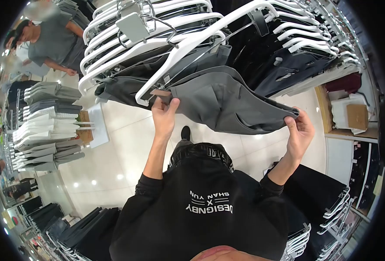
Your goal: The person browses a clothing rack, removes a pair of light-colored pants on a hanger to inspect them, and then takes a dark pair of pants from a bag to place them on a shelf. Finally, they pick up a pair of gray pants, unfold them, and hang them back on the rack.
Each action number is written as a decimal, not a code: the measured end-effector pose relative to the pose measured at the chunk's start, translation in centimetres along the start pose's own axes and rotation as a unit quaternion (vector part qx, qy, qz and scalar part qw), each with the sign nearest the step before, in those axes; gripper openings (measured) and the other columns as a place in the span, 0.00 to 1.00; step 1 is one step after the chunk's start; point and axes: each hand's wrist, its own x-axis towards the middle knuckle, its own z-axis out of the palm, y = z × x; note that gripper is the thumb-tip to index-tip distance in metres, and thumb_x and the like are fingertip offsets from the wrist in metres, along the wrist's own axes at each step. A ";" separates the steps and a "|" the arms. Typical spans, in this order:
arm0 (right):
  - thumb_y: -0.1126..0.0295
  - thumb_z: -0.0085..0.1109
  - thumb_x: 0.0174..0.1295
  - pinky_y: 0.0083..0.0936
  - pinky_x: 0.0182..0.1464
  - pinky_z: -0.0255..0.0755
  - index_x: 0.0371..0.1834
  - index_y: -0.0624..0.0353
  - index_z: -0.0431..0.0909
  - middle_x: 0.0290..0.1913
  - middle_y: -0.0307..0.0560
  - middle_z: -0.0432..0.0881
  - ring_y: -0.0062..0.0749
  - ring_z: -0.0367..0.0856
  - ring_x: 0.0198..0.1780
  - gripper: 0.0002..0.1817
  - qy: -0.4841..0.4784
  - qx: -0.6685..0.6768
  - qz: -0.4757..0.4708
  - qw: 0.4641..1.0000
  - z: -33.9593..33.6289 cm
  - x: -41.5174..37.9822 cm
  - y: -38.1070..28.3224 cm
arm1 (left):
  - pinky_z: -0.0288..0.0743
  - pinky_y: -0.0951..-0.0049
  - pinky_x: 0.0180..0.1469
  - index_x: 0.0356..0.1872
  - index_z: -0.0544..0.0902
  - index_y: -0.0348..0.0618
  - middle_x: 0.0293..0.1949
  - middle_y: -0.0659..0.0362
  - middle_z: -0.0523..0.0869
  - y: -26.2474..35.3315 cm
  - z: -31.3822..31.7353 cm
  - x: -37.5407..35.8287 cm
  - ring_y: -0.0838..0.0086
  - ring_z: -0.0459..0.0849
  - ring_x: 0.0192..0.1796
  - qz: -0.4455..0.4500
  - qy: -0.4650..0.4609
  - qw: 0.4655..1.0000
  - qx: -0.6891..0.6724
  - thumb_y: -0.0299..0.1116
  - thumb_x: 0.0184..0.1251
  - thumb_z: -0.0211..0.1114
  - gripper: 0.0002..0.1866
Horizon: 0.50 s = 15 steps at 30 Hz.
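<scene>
Grey trousers [218,98] hang sideways from a white hanger [179,54], their waistband pulled out to the right. At the hanger's lower end, my left hand [164,116] pinches the clip [161,92] beside the waistband's left end. The right end of the waistband is gripped between the thumb and fingers of my right hand [300,130]. Between my hands the fabric sags a little, with a pocket opening showing near the right.
More white hangers [109,54] with dark trousers fill the rack ahead. A metal sign holder [132,27] stands above them. Shirts [48,126] hang at left, near a person in grey [55,39]. Dark clothes [310,191] hang behind at lower right. A cardboard box [357,117] sits at right.
</scene>
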 end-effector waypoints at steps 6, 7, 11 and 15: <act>0.75 0.70 0.66 0.16 0.51 0.74 0.54 0.69 0.82 0.43 0.41 0.87 0.20 0.82 0.45 0.15 0.005 -0.001 0.016 1.000 1.5 3.3 1.1 | 0.71 0.79 0.45 0.55 0.80 0.33 0.43 0.64 0.84 1.6 -2.6 -1.7 0.83 0.76 0.42 0.083 0.059 0.995 -0.025 0.32 0.77 0.64 0.14; 0.75 0.69 0.66 0.16 0.51 0.74 0.54 0.69 0.83 0.43 0.41 0.87 0.20 0.82 0.45 0.15 -0.002 0.000 0.017 1.000 2.1 3.8 1.3 | 0.71 0.79 0.45 0.55 0.80 0.32 0.43 0.64 0.84 1.8 -2.9 -2.1 0.83 0.76 0.42 0.081 0.070 0.994 -0.014 0.32 0.77 0.64 0.14; 0.74 0.69 0.67 0.15 0.50 0.73 0.54 0.69 0.83 0.42 0.40 0.86 0.18 0.81 0.44 0.15 -0.020 0.021 0.028 0.999 3.6 5.5 2.3 | 0.69 0.80 0.44 0.55 0.80 0.32 0.43 0.64 0.83 2.7 -3.4 -2.5 0.82 0.75 0.42 0.103 0.131 0.984 0.060 0.33 0.78 0.64 0.15; 0.73 0.68 0.67 0.14 0.49 0.71 0.54 0.68 0.83 0.42 0.38 0.85 0.17 0.80 0.43 0.15 -0.071 0.018 0.014 0.997 4.5 5.8 2.2 | 0.70 0.79 0.47 0.52 0.80 0.33 0.44 0.63 0.82 3.8 -3.2 -2.6 0.81 0.75 0.43 0.187 0.218 0.940 0.187 0.35 0.79 0.63 0.14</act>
